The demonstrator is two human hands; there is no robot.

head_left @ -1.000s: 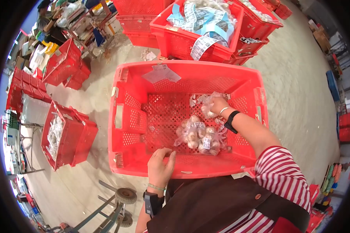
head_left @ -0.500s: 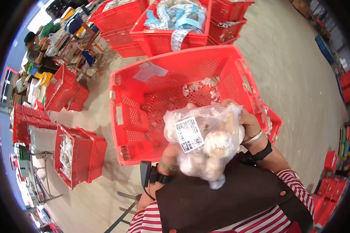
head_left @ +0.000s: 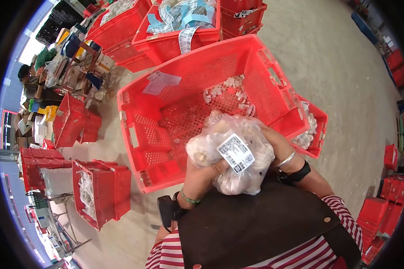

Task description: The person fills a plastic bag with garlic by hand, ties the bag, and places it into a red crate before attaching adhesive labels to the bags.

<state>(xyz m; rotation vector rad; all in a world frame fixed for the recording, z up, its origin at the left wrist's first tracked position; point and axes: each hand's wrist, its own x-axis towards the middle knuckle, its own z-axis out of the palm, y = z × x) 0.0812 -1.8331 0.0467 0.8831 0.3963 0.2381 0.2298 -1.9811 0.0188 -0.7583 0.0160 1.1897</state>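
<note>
Half-curled left hand (head_left: 199, 178) and right hand (head_left: 280, 148) hold bagged bulbs (head_left: 231, 152), probably garlic.
Even support underneath should prevent tearing.

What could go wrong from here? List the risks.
The thin plastic bag of garlic might tear where the left hand and right hand grip it. Held over the near side of the red crate, it could drop outside if it slips. The printed label, close to the left thumb, might crease.
</note>
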